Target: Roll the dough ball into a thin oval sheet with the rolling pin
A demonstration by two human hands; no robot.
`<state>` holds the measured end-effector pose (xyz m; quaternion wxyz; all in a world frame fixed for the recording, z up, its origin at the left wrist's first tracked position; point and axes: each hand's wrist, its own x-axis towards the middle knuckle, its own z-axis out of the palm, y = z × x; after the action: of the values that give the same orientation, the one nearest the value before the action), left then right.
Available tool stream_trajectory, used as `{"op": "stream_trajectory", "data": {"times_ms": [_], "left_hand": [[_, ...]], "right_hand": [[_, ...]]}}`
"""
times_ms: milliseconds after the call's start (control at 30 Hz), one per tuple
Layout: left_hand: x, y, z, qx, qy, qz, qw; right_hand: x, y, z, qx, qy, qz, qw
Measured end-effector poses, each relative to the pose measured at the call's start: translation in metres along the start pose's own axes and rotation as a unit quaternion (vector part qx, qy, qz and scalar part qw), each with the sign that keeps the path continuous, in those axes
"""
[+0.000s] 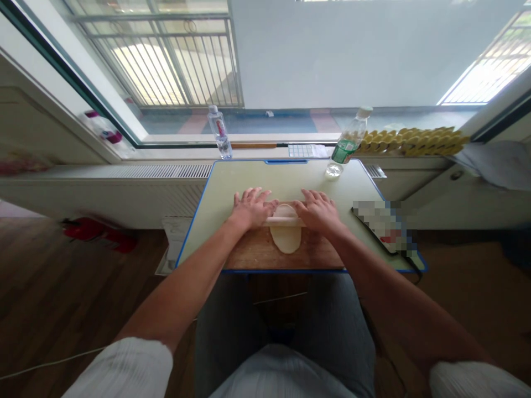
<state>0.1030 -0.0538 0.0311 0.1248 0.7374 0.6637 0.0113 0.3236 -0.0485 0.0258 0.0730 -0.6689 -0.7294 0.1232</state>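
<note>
A pale wooden rolling pin point(283, 221) lies crosswise over a flat oval of dough point(286, 239). The dough sticks out both beyond and on the near side of the pin. Over the pin's left end rests my left hand point(254, 208), palm down, its fingers stretched out and spread. My right hand point(319, 210) lies the same way over the right end, fingers extended forward, thumb towards the dough. Both palms hide the pin's ends. Under the dough is a brown wooden board point(249, 251), set at the near edge of a small blue-rimmed table point(249, 176).
A green-labelled bottle point(344, 149) stands at the table's back right. On the right lies a partly blurred flat object point(379, 226) with a dark strap. Another clear bottle point(220, 132) stands behind the table by the window. A red fire extinguisher point(99, 233) lies on the floor at left.
</note>
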Motion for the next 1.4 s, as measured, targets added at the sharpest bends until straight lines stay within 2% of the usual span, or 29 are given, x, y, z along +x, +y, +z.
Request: {"op": "stream_trajectory", "data": {"times_ms": [200,300,467,600,733,867,1200,1300,1400], "left_hand": [[0.002,-0.001,0.0,-0.011,0.0,0.002,1.0],[0.011,-0.006,0.002,-0.042,-0.003,-0.023,0.999],[0.026,-0.014,0.006,-0.065,0.059,-0.095,0.992],[0.016,-0.012,0.008,-0.055,0.057,-0.08,0.994],[-0.013,-0.008,0.013,-0.043,0.018,-0.04,0.998],[-0.032,-0.006,0.018,-0.021,0.041,-0.023,0.999],[0.006,-0.009,0.005,-0.016,0.043,-0.038,0.998],[0.006,-0.009,0.004,-0.023,0.032,-0.038,0.999],[-0.009,-0.008,0.008,-0.024,0.018,-0.028,0.999]], "right_hand": [[0.017,0.004,-0.007,0.024,-0.065,0.037,0.997],[0.022,0.004,-0.01,0.014,-0.05,0.048,0.998],[0.017,0.005,-0.006,0.007,-0.02,0.029,0.999],[0.005,0.006,-0.002,-0.005,-0.011,0.013,1.0],[-0.018,0.005,-0.001,-0.017,-0.014,0.007,1.0],[-0.032,0.003,0.0,-0.029,0.011,-0.006,1.0],[0.016,0.004,-0.001,0.001,-0.014,0.018,1.0],[0.013,0.003,-0.004,-0.006,-0.038,0.016,0.999],[-0.007,0.001,-0.006,-0.03,-0.056,0.0,0.998]]}}
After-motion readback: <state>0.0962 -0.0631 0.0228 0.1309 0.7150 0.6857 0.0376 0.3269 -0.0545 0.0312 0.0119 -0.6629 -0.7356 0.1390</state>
